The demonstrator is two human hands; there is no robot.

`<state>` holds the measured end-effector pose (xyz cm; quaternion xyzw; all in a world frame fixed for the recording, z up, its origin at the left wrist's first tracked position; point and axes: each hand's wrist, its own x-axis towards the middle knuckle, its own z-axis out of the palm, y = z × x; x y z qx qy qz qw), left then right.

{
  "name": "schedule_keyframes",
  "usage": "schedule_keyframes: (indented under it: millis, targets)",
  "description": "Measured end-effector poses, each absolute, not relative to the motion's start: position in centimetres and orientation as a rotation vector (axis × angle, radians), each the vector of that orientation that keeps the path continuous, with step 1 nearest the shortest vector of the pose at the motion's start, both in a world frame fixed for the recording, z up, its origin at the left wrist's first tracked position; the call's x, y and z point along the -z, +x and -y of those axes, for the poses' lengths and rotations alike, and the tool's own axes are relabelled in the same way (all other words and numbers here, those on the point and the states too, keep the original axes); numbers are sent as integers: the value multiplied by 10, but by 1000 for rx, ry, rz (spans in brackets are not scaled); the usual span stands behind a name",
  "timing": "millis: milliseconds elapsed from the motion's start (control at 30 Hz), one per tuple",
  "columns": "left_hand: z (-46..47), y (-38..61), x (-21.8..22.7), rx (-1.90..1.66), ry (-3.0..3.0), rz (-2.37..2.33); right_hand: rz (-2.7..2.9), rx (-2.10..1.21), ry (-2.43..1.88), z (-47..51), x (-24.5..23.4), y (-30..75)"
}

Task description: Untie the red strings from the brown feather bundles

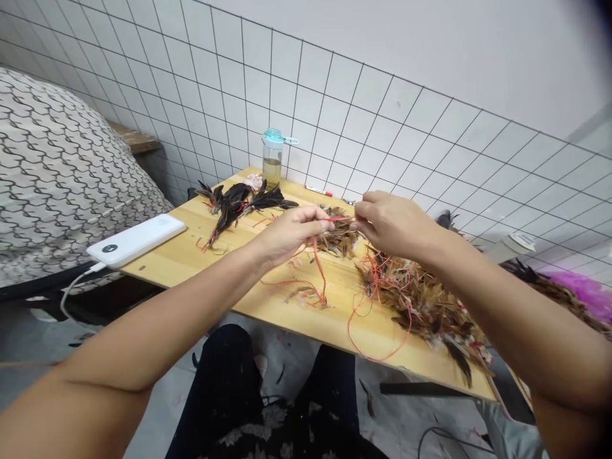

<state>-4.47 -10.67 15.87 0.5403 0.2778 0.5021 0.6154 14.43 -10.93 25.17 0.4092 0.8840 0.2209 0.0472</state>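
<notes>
Above the middle of the wooden table, my left hand (299, 231) pinches a thin red string (339, 218), which runs taut across to my right hand (389, 220). The right fingers are closed on the string's other end. A length of it hangs from my left fingers down to the tabletop. Below and right of my right hand lies a big pile of brown feathers (425, 293) tangled with red strings. Behind the hands sits a smaller bunch of brown feathers (342, 239). Black feather bunches (234, 204) with red ties rest at the left.
A white power bank (138, 239) with a cable lies on the left edge of the table (268, 306). At the back stand a water bottle (273, 156) and a red-and-white marker (318, 190), by a wire grid (306, 95). A bright purple bundle (581, 290) is at far right.
</notes>
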Motion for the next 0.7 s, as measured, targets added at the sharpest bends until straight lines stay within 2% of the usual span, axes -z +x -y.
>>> schedule_keyframes:
  millis: [300,700]
  targets:
    - [106,-107,-164,-1248,1286,-861,-2463,-648,1517,85,-230,187]
    - [113,-207,-174,-1789,1138,-905,-2074,-1071,2126,76,-260,268]
